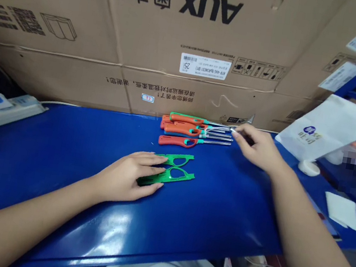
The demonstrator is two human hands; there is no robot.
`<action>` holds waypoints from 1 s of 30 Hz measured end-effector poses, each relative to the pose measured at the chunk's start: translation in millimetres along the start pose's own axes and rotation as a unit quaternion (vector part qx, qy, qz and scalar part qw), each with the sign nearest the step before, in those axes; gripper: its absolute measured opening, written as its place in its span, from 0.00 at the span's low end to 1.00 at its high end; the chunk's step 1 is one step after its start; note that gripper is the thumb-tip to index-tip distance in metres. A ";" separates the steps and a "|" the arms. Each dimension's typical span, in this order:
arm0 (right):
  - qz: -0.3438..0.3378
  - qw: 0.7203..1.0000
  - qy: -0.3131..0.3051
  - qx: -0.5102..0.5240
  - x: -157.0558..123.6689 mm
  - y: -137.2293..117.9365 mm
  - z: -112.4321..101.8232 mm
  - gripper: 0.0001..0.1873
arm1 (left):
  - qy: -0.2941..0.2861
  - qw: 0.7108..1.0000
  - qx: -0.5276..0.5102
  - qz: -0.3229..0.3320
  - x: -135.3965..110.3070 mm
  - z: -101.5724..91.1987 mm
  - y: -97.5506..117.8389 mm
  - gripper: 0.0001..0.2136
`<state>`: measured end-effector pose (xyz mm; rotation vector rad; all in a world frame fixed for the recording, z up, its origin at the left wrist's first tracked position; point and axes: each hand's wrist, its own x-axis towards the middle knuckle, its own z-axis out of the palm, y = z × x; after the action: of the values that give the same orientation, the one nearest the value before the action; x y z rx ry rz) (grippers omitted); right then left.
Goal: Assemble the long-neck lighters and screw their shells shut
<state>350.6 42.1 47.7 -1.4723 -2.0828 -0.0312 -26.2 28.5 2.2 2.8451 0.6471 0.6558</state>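
My left hand (125, 175) lies over two green plastic handle shells (171, 175). Its thumb and fingers straddle the lower shell and press on the upper one, and the shells' rear ends are hidden beneath the palm. Behind them is a small pile of red-orange stick lighters (178, 141) with teal triggers and thin metal tubes pointing right. At the tube tips, my right hand (257, 147) is closed, thumb and forefinger pinching the end of the topmost lighter (189, 119). This lighter has an orange and green handle. Part of the grip is hidden by the fingers.
A large cardboard box (138, 45) stands along the back of the blue table (77, 244). At the left is a white power strip (3, 115). To the right are a white printed bag (329, 127), a small white round object (309, 168) and folded white paper (342, 211).
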 end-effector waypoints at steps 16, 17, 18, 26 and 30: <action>-0.137 0.973 -0.176 0.054 -16.1 -63.4 40.1 0.13 | 0.181 0.975 -0.093 -0.086 2.6 6.6 8.8 0.15; -0.137 0.973 -0.179 0.056 -16.1 -64.4 40.7 0.13 | 0.179 0.975 -0.098 -0.090 2.1 7.2 9.8 0.16; -0.136 0.972 -0.183 0.057 -16.2 -65.6 41.2 0.13 | 0.179 0.974 -0.102 -0.090 1.7 7.7 10.8 0.16; -0.122 0.966 -0.210 0.086 -16.1 -67.6 44.4 0.13 | 0.204 0.971 -0.101 -0.072 3.0 9.9 17.0 0.08; -0.098 0.962 -0.233 0.103 -15.5 -66.7 46.1 0.11 | 0.204 0.973 -0.094 -0.049 2.2 10.0 17.3 0.09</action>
<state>275.6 18.5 22.4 -1.2237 -2.5071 0.4854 -13.4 13.5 -1.7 2.5030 0.7312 1.2288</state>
